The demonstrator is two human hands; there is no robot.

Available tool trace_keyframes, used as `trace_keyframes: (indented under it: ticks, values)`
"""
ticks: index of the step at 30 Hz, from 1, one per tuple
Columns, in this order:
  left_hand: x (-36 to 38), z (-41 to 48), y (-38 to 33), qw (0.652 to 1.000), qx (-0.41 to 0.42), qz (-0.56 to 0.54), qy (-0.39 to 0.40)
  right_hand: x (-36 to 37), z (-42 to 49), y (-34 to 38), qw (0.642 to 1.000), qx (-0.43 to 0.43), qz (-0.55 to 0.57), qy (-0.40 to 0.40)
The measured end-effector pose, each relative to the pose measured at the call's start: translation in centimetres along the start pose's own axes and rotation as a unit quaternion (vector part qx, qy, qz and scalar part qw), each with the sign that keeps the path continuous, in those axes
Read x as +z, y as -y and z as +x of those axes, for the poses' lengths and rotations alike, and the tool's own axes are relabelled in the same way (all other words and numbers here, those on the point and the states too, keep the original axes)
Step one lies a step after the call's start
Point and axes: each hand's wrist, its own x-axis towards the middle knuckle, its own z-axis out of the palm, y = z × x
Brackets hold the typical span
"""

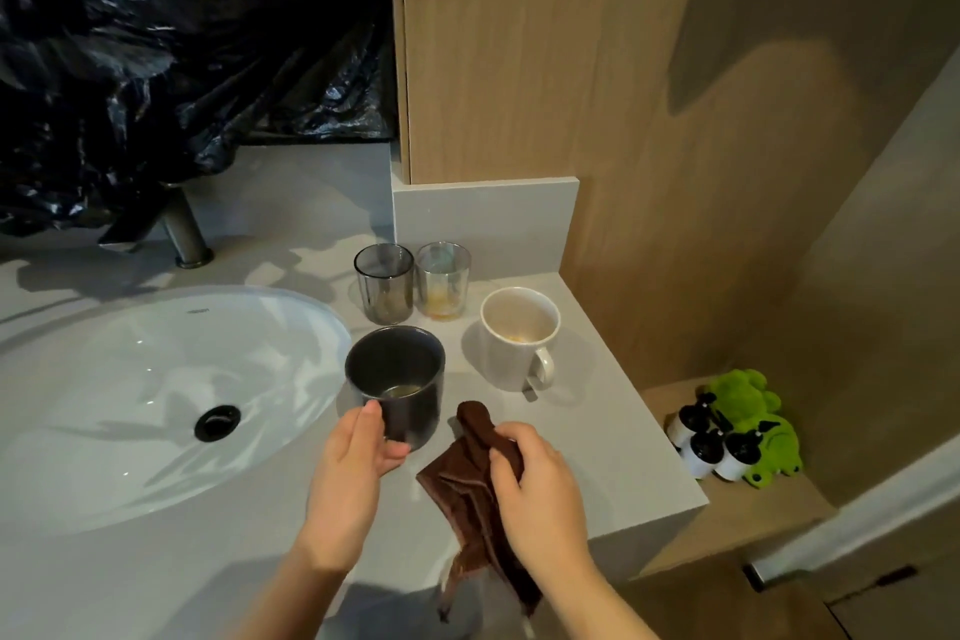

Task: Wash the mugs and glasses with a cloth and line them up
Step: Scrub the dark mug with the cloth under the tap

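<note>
A dark grey mug (pixel 410 374) stands on the grey counter (pixel 613 437) beside the sink, a little residue at its bottom. My left hand (pixel 353 463) grips its near side, thumb up by the rim. My right hand (pixel 535 478) holds a brown cloth (pixel 467 478) that hangs over the counter's front edge. A white mug (pixel 514 343) with yellowish residue stands to the right, handle toward me. Behind them stand a smoky grey glass (pixel 384 283) and a clear glass (pixel 443 281) with orange residue at its bottom.
A white oval sink (pixel 130 395) with a dark drain (pixel 217 423) fills the left, a metal tap (pixel 182 229) behind it. Black plastic sheeting (pixel 171 42) hangs at the back left. A wooden panel rises at right. A lower shelf holds small bottles (pixel 711 442) and a green plush toy (pixel 753 416).
</note>
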Motion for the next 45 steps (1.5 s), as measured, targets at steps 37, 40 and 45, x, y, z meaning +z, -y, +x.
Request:
trace_keyframes:
  ticks: [37, 40, 45]
  values:
    - [-31.2, 18.3, -7.0, 0.998, 0.021, 0.053, -0.02, 21.0, 19.3, 31.0, 0.961, 0.087, 0.261, -0.012]
    - [-31.1, 19.9, -6.8, 0.997, 0.014, 0.064, -0.035, 20.9, 22.2, 31.7, 0.961, 0.128, 0.244, -0.005]
    - [-30.4, 21.8, -6.0, 0.997, -0.013, 0.053, -0.058, 21.5, 25.8, 32.5, 0.933, 0.154, 0.323, 0.038]
